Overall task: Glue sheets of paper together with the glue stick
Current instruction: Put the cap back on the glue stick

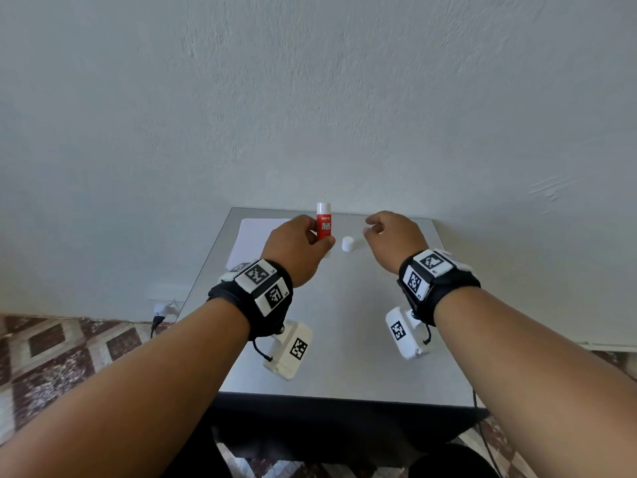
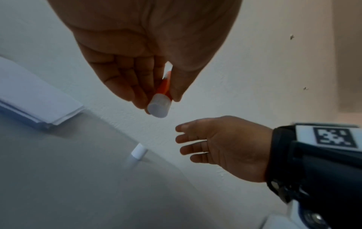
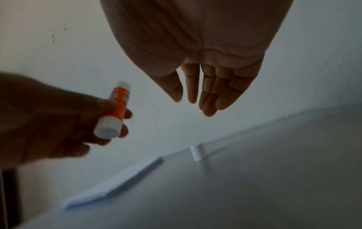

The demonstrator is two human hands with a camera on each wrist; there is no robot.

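Note:
My left hand (image 1: 303, 246) grips a red and white glue stick (image 1: 324, 225) upright above the far part of the grey table (image 1: 344, 332). The same stick (image 2: 159, 102) shows between thumb and fingers in the left wrist view, and again (image 3: 115, 110) at the left of the right wrist view. Its white cap (image 1: 348, 243) stands on the table between my hands. My right hand (image 1: 386, 236) hovers just right of the cap, fingers relaxed and holding nothing. A stack of white paper sheets (image 1: 253, 241) lies at the far left of the table, partly hidden by my left hand.
A pale wall (image 1: 310, 98) rises right behind the table's far edge. Patterned floor tiles (image 1: 58, 346) lie left of the table, with a plug and cable (image 1: 160, 313) near the wall. The table's near half is bare grey surface.

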